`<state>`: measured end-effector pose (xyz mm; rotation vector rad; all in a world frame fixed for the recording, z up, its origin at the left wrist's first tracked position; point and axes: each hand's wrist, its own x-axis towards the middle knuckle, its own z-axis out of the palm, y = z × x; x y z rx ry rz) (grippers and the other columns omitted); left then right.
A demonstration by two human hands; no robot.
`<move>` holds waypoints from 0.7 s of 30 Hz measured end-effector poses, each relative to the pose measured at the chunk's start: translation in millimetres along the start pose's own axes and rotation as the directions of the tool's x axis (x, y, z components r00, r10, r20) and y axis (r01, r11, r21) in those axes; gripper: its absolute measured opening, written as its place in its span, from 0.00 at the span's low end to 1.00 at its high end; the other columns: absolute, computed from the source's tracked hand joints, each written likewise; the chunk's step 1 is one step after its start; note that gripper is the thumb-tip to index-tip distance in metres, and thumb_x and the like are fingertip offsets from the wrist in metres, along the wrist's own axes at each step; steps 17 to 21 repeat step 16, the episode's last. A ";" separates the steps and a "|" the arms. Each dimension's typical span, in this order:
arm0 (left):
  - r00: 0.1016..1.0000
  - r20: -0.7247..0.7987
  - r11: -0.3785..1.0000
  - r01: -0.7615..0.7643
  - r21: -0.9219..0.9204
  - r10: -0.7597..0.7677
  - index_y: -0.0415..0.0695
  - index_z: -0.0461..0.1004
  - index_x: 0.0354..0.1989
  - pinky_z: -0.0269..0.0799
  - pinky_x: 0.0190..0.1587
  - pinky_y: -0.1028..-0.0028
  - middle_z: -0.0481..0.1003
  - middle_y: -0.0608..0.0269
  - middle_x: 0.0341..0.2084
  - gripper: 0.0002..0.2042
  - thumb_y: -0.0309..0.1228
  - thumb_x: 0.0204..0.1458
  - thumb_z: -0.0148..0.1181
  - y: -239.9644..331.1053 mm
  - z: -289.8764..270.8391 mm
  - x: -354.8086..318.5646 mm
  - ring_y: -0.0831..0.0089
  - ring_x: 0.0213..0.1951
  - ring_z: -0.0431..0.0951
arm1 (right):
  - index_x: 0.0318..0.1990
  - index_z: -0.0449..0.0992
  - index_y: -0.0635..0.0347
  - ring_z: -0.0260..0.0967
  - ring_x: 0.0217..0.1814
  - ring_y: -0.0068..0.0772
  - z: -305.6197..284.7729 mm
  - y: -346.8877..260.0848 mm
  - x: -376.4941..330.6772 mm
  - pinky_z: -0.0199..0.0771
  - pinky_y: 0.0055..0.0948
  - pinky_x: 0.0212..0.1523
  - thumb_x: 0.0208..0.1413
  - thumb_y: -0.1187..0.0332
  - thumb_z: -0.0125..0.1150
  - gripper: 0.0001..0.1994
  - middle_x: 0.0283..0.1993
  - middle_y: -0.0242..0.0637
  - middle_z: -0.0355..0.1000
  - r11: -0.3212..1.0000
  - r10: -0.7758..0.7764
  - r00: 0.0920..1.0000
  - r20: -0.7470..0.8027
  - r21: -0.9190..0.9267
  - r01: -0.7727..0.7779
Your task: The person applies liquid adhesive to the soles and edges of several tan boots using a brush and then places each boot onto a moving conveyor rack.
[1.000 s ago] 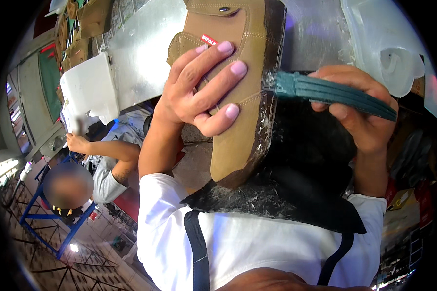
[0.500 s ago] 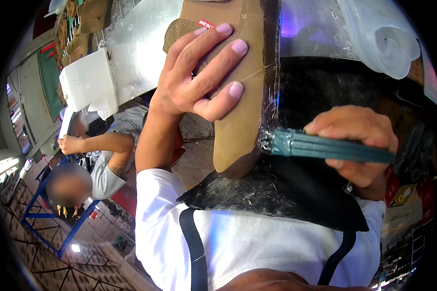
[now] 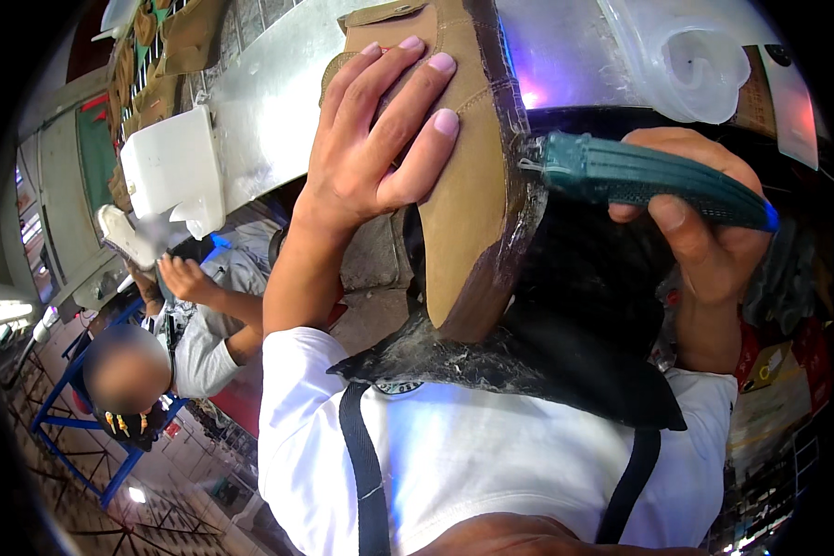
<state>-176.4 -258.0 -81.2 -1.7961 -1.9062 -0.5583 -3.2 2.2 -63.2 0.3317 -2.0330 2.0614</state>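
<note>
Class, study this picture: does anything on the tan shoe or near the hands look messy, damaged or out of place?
The dark apron is smeared with whitish dried residue along its upper edge. The tan shoe has a dark, glossy, uneven band along its sole edge, where the right hand presses the teal brush. The left hand steadies it. Nothing looks broken.

White short-sleeved shirt (image 3: 491,463), sleeve ends near the elbow below the left hand (image 3: 380,157). Two dark straps (image 3: 366,473) run down the chest, one under each hand. Black apron (image 3: 574,371), smeared grey along its edge, below the right hand (image 3: 704,222). Left fingernails painted pale pink. Forearms bare.
</note>
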 end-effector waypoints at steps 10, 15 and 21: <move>0.999 0.007 0.998 -0.042 0.038 0.042 0.47 0.67 0.52 0.77 0.50 0.52 0.77 0.50 0.50 0.24 0.24 0.45 0.66 2.6 0.1 4.7 0.49 0.50 0.78 | 0.47 0.73 0.72 0.78 0.28 0.32 4.5 -3.9 -15.2 0.82 0.29 0.30 0.59 0.71 0.62 0.14 0.41 0.57 0.76 0.987 -0.155 0.988 0.027 0.041 0.154; 1.000 0.024 0.999 -0.012 0.051 0.011 0.48 0.66 0.53 0.77 0.50 0.52 0.77 0.52 0.51 0.25 0.24 0.45 0.66 6.3 -1.5 8.3 0.49 0.50 0.78 | 0.49 0.71 0.72 0.80 0.30 0.35 6.1 -18.3 -21.0 0.83 0.31 0.34 0.57 0.70 0.63 0.17 0.41 0.58 0.76 0.983 -0.171 0.982 0.082 -0.047 0.175; 1.000 0.026 0.999 -0.003 0.054 0.001 0.48 0.66 0.54 0.76 0.50 0.52 0.77 0.53 0.51 0.26 0.24 0.45 0.66 7.8 -1.7 9.3 0.50 0.51 0.78 | 0.49 0.71 0.72 0.80 0.30 0.35 5.8 -19.2 -20.6 0.83 0.31 0.34 0.57 0.70 0.63 0.17 0.41 0.58 0.76 0.983 -0.172 0.982 0.083 -0.050 0.176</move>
